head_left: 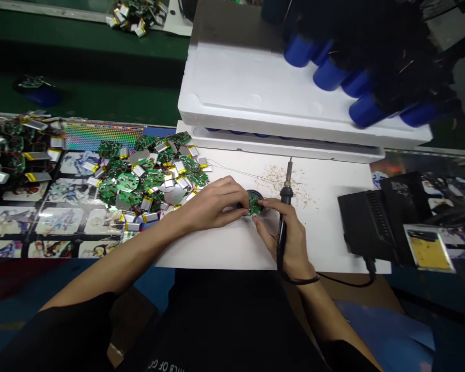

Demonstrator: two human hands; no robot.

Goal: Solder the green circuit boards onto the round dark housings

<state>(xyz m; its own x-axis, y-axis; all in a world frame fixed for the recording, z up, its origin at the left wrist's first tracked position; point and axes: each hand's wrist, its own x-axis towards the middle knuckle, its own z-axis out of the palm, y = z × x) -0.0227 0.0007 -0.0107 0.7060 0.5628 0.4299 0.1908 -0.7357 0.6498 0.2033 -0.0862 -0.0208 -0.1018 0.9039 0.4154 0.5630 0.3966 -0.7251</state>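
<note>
Both left hand (217,204) and right hand (295,237) have fingers pinching the board (254,205), likely steadying it. The iron (282,227) points away, probably for safety.

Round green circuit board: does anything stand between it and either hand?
Nothing visible: fingers of the left hand and right hand are right at the green board. The black-handled soldering iron in the right hand lies to the board's right, not between.
</note>
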